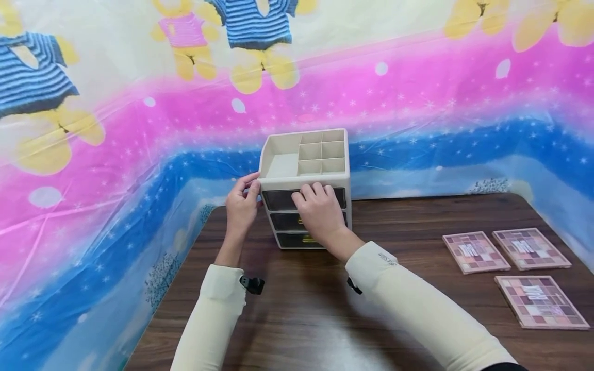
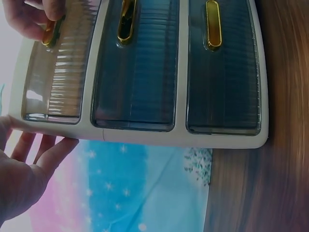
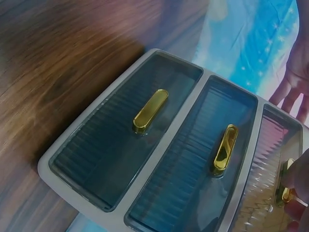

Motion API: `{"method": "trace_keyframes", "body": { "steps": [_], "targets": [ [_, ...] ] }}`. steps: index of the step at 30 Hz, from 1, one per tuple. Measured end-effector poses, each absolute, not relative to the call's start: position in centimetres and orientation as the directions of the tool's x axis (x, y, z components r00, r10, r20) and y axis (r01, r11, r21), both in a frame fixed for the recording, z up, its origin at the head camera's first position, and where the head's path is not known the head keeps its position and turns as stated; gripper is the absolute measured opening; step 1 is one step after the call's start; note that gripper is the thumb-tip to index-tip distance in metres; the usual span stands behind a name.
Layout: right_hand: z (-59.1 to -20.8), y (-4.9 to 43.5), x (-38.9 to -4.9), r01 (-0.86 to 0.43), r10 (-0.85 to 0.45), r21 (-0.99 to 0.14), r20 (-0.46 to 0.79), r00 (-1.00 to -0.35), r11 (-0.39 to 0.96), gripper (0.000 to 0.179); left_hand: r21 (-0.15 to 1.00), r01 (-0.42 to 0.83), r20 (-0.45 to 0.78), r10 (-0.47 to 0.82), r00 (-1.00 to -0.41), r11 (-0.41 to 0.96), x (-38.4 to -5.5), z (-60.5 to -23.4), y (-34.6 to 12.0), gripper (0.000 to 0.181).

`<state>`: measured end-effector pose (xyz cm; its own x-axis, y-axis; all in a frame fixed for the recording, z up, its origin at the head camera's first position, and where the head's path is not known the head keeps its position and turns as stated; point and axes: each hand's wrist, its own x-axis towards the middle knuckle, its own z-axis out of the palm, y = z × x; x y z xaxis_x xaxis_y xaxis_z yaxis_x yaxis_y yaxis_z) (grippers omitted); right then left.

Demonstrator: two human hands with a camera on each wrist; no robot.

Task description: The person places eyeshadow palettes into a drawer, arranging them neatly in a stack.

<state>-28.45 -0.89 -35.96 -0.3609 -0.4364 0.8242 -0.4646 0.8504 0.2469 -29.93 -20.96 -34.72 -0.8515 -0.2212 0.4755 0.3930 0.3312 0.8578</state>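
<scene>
A cream desktop drawer organizer (image 1: 301, 179) stands near the back of the table, with three dark see-through drawers and a compartmented top. My right hand (image 1: 320, 211) pinches the gold handle (image 3: 288, 181) of the top drawer (image 2: 60, 67). That drawer's front sits in line with the frame. At the upper left corner, my left hand (image 1: 242, 201) rests its fingertips against the organizer's side wall. Gold handles on the middle drawer (image 3: 193, 145) and bottom drawer (image 3: 120, 135) show untouched in the right wrist view.
Three eyeshadow palettes (image 1: 543, 301) lie on the right of the wooden table (image 1: 297, 309). Behind the organizer hangs a patterned pink and blue cloth (image 1: 417, 103), which also runs down the left side.
</scene>
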Motion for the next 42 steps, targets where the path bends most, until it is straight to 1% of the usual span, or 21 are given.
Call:
{"method": "trace_keyframes", "body": {
  "steps": [8,14,18,21,30,33,37,42],
  "targets": [
    [-36.1,1.6,-28.3,-0.459,-0.424,0.236,0.829,-0.364,0.856,0.012,0.838,0.411,0.497,-0.189,-0.847,0.358,-30.1,-34.7,-18.5,0.031],
    [-36.1,3.3,-27.9,-0.468,-0.434,0.249,0.834,-0.342,0.848,0.011,0.832,0.423,0.508,-0.187,-0.841,0.361,-29.9,-34.8,-17.0,0.029],
    [-36.2,4.6,-27.8,-0.467,-0.433,0.248,0.833,-0.344,0.849,0.011,0.828,0.431,0.513,-0.175,-0.840,0.359,-29.8,-34.9,-15.8,0.029],
    [-36.4,5.7,-27.7,-0.462,-0.429,0.246,0.834,-0.347,0.852,0.011,0.827,0.432,0.510,-0.155,-0.846,0.359,-29.8,-34.9,-14.9,0.029],
    [-36.7,9.2,-27.7,-0.452,-0.403,0.235,0.857,-0.320,0.860,0.009,0.828,0.447,0.498,-0.076,-0.864,0.339,-29.6,-34.8,-11.6,0.029],
    [-37.0,10.2,-27.7,-0.448,-0.392,0.234,0.869,-0.301,0.863,0.007,0.822,0.459,0.502,-0.047,-0.864,0.338,-29.5,-34.9,-10.7,0.029],
    [-37.0,11.1,-27.9,-0.435,-0.386,0.242,0.880,-0.278,0.867,0.011,0.802,0.484,0.525,-0.028,-0.850,0.349,-29.5,-34.9,-10.0,0.029],
    [-36.8,11.7,-28.1,-0.425,-0.394,0.259,0.879,-0.269,0.867,0.017,0.774,0.514,0.560,-0.021,-0.828,0.370,-29.8,-34.9,-9.5,0.028]
  ]
}}
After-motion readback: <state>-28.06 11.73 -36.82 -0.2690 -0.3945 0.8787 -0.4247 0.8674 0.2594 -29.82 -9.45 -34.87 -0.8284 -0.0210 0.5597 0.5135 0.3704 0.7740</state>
